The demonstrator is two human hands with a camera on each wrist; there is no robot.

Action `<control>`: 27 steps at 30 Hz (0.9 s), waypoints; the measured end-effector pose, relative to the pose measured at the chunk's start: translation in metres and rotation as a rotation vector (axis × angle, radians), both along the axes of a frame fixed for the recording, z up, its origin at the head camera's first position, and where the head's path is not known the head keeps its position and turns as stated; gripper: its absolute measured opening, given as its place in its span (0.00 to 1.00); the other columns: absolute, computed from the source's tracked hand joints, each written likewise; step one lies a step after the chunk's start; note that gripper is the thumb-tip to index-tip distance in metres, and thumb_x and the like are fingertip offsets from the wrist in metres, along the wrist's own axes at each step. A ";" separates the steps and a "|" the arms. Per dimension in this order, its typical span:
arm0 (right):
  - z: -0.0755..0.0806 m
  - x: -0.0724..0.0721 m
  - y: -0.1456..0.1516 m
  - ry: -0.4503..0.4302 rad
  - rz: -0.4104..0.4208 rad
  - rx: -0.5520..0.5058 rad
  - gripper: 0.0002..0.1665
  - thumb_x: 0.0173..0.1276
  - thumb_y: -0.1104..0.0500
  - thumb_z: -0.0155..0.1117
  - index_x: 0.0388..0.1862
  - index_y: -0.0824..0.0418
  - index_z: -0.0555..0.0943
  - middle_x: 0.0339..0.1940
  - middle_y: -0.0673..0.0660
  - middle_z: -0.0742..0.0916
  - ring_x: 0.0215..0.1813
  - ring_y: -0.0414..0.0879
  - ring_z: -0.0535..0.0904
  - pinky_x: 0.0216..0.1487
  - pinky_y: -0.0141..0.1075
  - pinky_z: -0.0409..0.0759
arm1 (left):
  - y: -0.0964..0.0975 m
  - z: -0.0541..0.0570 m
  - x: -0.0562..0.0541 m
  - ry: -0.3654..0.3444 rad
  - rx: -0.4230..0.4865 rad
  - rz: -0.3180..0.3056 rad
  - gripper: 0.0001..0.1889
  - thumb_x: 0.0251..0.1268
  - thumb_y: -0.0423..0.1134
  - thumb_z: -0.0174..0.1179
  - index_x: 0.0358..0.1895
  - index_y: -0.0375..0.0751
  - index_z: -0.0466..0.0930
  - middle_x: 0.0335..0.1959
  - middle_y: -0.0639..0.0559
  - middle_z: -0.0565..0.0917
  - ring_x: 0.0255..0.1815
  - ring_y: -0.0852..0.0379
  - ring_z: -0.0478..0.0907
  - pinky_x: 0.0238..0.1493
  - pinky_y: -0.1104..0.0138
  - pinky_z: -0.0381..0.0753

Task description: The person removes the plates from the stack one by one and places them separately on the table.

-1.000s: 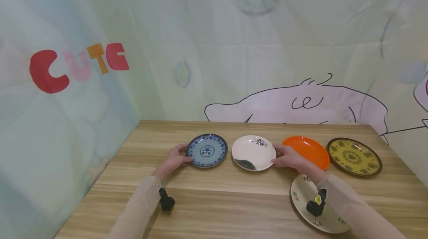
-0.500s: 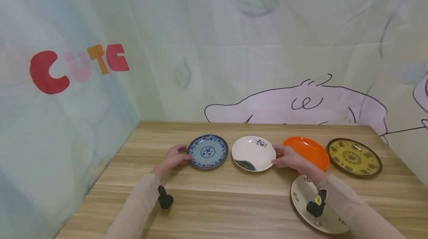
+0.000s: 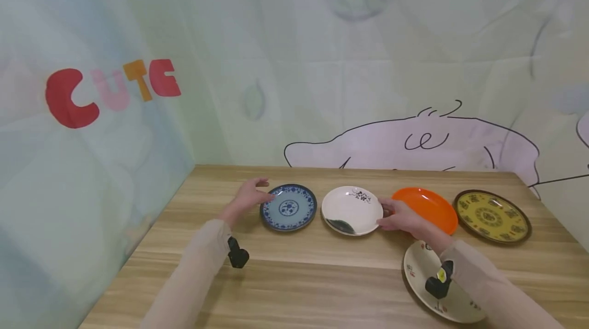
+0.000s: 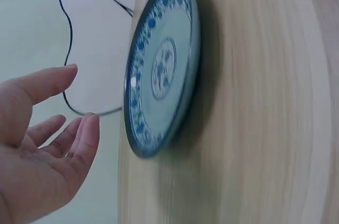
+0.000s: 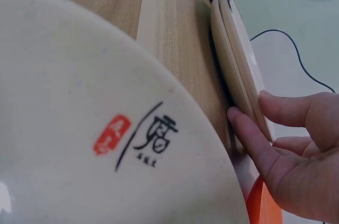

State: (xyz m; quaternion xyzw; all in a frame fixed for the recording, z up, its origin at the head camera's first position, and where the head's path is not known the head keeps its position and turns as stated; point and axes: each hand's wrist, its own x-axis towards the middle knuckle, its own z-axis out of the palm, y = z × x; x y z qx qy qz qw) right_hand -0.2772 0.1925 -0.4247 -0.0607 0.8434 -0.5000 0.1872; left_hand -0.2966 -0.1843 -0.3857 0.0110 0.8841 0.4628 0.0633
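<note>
A blue-patterned plate [image 3: 289,208] lies on the wooden table, its rim near my left hand [image 3: 250,196]. That hand has its thumb and fingers spread apart; in the left wrist view a gap shows between its fingertips and the blue-patterned plate [image 4: 164,70]. To the right lies a white plate [image 3: 352,210] with a dark flower sprig and a green leaf. My right hand [image 3: 399,216] pinches its right rim. In the right wrist view the thumb is at the upper edge and a finger underneath, and the rim [image 5: 241,60] shows two layers.
An orange plate [image 3: 430,209] sits behind my right hand, with a yellow plate [image 3: 492,216] farther right. Under my right forearm lies a cream plate [image 3: 417,273], large in the right wrist view. A printed cloth backdrop [image 3: 257,63] rises behind the table [image 3: 294,288].
My left hand has let go of the blue-patterned plate's left rim and moved up and away, fingers opened. My right hand stays on the white plate.
</note>
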 end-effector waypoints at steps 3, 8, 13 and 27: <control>0.000 0.000 0.000 -0.002 0.001 -0.010 0.44 0.57 0.65 0.65 0.68 0.72 0.54 0.65 0.74 0.62 0.54 0.57 0.74 0.46 0.38 0.80 | 0.015 0.001 0.000 -0.003 0.001 -0.029 0.36 0.54 0.31 0.61 0.66 0.30 0.55 0.60 0.34 0.68 0.55 0.40 0.71 0.54 0.55 0.74; 0.000 0.000 -0.001 -0.002 0.000 -0.008 0.44 0.57 0.64 0.65 0.68 0.71 0.55 0.66 0.73 0.63 0.55 0.58 0.73 0.47 0.38 0.80 | 0.040 -0.006 0.002 -0.035 -0.001 -0.058 0.37 0.51 0.34 0.64 0.66 0.33 0.57 0.58 0.38 0.71 0.56 0.43 0.70 0.56 0.55 0.71; 0.002 0.000 -0.002 0.004 0.007 0.009 0.44 0.57 0.63 0.65 0.68 0.71 0.55 0.66 0.73 0.62 0.57 0.59 0.71 0.48 0.38 0.79 | 0.057 -0.012 0.004 -0.051 0.039 -0.091 0.35 0.51 0.33 0.65 0.64 0.33 0.61 0.57 0.39 0.73 0.52 0.45 0.73 0.51 0.59 0.76; 0.002 0.001 -0.001 -0.021 -0.005 -0.010 0.44 0.57 0.65 0.65 0.68 0.73 0.53 0.65 0.75 0.62 0.50 0.54 0.76 0.45 0.38 0.81 | 0.095 -0.020 0.007 -0.148 0.086 -0.104 0.33 0.52 0.35 0.65 0.62 0.32 0.63 0.53 0.38 0.74 0.39 0.51 0.80 0.40 0.65 0.82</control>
